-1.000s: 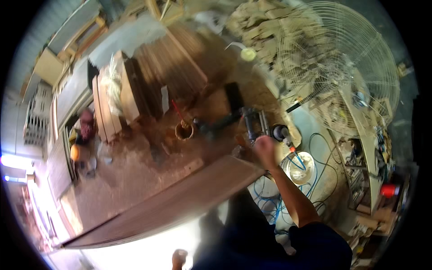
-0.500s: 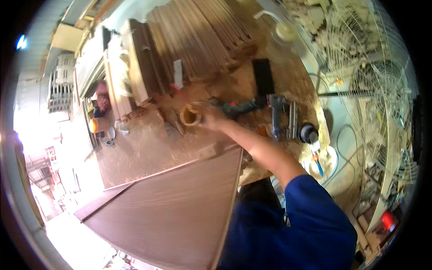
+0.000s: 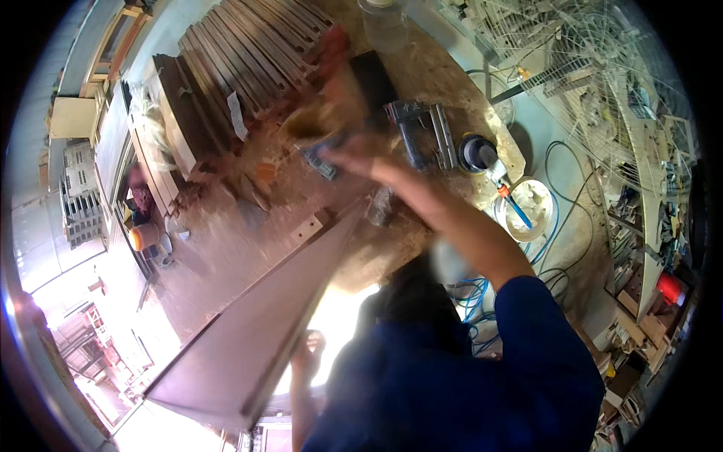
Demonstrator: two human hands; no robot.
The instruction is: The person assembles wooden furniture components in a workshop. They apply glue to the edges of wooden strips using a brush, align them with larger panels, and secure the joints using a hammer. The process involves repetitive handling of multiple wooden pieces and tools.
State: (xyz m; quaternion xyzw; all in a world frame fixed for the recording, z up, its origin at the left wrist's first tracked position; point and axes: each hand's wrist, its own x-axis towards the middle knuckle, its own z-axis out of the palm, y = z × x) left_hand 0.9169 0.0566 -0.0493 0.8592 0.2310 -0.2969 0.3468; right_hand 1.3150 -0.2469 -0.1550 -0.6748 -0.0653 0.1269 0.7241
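My left hand has its fingers curled on the near edge of a large brown wooden panel, which stands tilted against the bench's front. Out over the bench, my right hand is smeared by motion. It appears closed round a dark power tool with a blocky grey-green end. A yellow-brown blurred thing shows just beyond the fingers, with a red blur further off; I cannot make out either. Below the right hand, a small wooden block lies by the panel's upper edge.
Dark wooden strips lie stacked at the back. A nail gun and a round sander lie to the right, above a white bucket. Hoses coil on the floor. A person is beyond the bench's left side.
My view has swung. The panel has tilted to a narrower angle, and my left hand has come into sight at its edge. My right hand has left the spot beside the yellow ring-shaped thing.
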